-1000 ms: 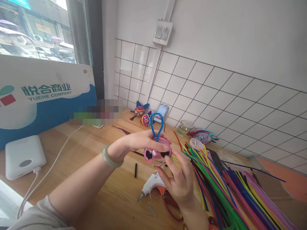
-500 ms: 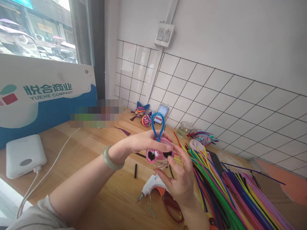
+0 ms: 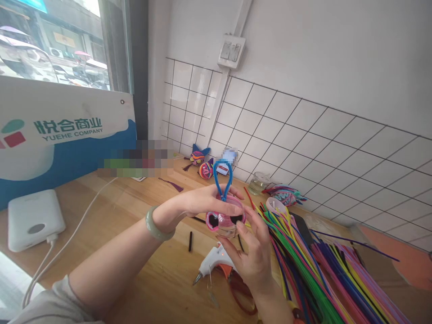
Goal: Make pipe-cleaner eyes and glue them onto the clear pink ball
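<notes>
Between my two hands is a round pink ornament [image 3: 224, 220] with two black eye patches and a clear, shiny lower part. A blue pipe-cleaner loop [image 3: 216, 177] stands up from its top. My left hand [image 3: 202, 200] reaches across from the left, its thumb lying along the ornament's top towards the right eye patch. My right hand [image 3: 254, 252] holds the ornament's right side, with fingertips at the right eye patch and the thumb beneath. Both hands are closed on it, and its back is hidden. Below, a white glue gun [image 3: 215, 259] lies on the table.
Pipe cleaners [image 3: 303, 265] in many colours spread over the right side. A short black stick [image 3: 191, 241] lies left of the glue gun. Behind are finished ornaments [image 3: 199, 154], a phone [image 3: 225, 164] and a glass jar [image 3: 259, 183]. A white power bank [image 3: 36, 220] with a cable sits left.
Both hands keep nearly the same grip on the pink ornament. The view has shifted very slightly.
</notes>
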The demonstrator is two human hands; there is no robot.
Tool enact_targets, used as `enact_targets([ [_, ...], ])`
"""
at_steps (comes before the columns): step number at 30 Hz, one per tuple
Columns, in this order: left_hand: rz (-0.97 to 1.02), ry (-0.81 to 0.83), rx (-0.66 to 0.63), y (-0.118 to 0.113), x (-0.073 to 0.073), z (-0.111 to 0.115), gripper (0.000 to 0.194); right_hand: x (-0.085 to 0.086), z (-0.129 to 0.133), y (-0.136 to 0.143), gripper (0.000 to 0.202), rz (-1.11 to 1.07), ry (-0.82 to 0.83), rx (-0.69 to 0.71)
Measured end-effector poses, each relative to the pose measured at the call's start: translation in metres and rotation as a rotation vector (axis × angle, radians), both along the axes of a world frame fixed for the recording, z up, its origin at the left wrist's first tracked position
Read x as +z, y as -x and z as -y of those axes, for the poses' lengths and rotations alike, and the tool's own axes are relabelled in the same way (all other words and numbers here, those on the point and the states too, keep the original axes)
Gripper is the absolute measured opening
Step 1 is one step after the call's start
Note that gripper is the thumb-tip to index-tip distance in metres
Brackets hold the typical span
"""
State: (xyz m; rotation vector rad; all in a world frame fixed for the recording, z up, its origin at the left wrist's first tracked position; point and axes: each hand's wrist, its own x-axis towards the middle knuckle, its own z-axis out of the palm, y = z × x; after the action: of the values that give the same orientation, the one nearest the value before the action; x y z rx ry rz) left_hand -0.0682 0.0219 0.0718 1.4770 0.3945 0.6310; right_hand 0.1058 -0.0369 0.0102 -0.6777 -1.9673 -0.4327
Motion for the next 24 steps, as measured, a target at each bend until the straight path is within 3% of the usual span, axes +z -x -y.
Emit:
enact_targets([
  [9, -0.041, 0.047, -0.004, 0.0049, -0.0007, -0.0015, 0.062, -0.0012, -0.001, 0.0002, 0.06, -0.019, 0.024, 0.031],
  [24, 0.028, 0.13, -0.041, 0.0069, 0.0006, -0.0033, 0.063, -0.0044, -0.0014, -0.0011, 0.061, -0.031, 0.019, 0.027],
])
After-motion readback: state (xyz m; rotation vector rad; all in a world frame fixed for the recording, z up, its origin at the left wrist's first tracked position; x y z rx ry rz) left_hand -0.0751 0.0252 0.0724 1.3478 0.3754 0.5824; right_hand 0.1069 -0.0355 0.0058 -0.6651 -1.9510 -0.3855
